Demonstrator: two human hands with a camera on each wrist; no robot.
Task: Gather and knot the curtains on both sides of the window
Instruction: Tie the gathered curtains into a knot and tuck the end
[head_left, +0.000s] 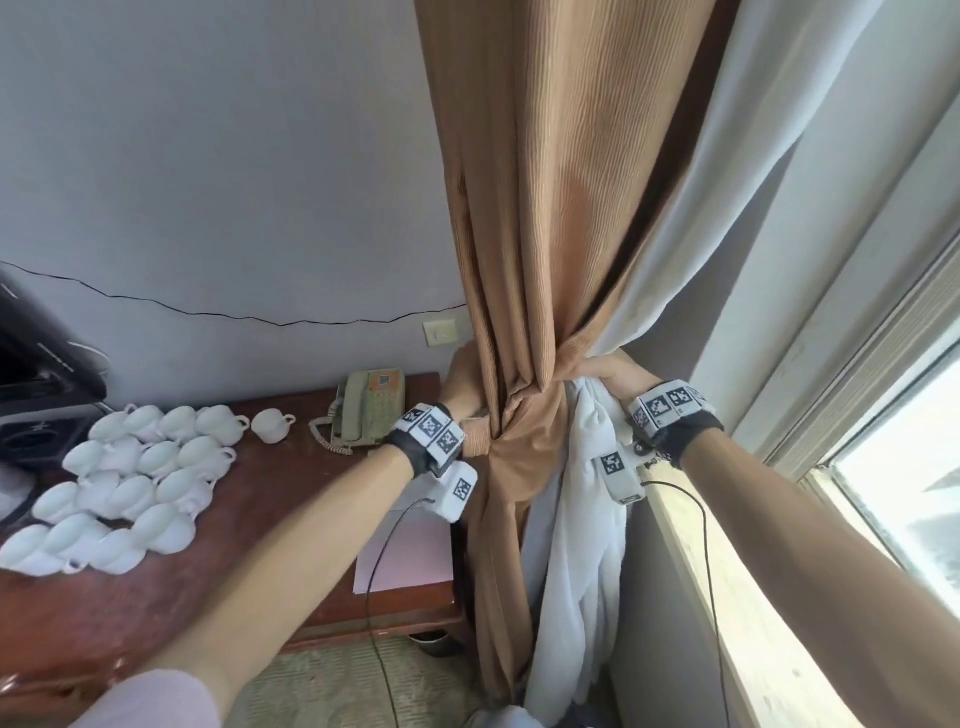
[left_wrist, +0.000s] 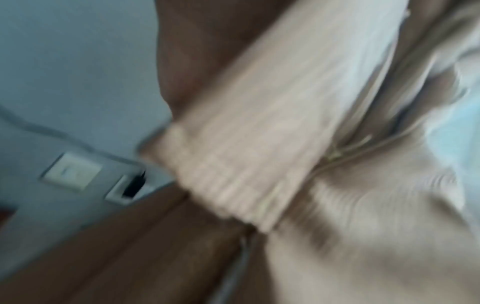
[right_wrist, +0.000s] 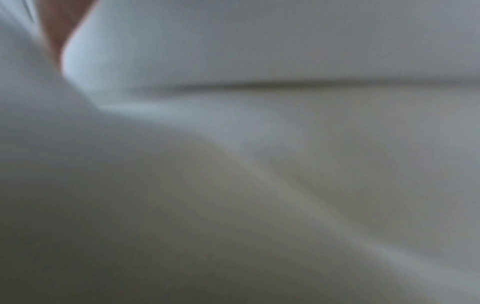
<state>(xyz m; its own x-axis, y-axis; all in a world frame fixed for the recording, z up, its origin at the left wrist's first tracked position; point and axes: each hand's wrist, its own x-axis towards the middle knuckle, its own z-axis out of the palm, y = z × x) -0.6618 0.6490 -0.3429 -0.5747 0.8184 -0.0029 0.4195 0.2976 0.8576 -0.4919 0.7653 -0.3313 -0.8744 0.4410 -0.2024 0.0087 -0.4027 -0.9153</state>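
A tan ribbed curtain (head_left: 545, 208) hangs with a white lining curtain (head_left: 587, 545) behind it, both bunched at waist height. My left hand (head_left: 460, 387) grips the bunch from the left, its fingers hidden behind the cloth. My right hand (head_left: 615, 376) grips the white and tan cloth from the right. The left wrist view is blurred and shows a tan fabric band (left_wrist: 259, 133) wrapped across the gathered curtain. White cloth (right_wrist: 259, 164) fills the right wrist view, with no fingers visible.
A dark wooden table (head_left: 291, 519) on the left carries several overturned white cups (head_left: 135, 478), a telephone (head_left: 369, 405) and a pink sheet (head_left: 405, 556). A wall outlet (head_left: 439, 332) sits beside the curtain. The window (head_left: 904, 467) and its sill (head_left: 727, 597) lie right.
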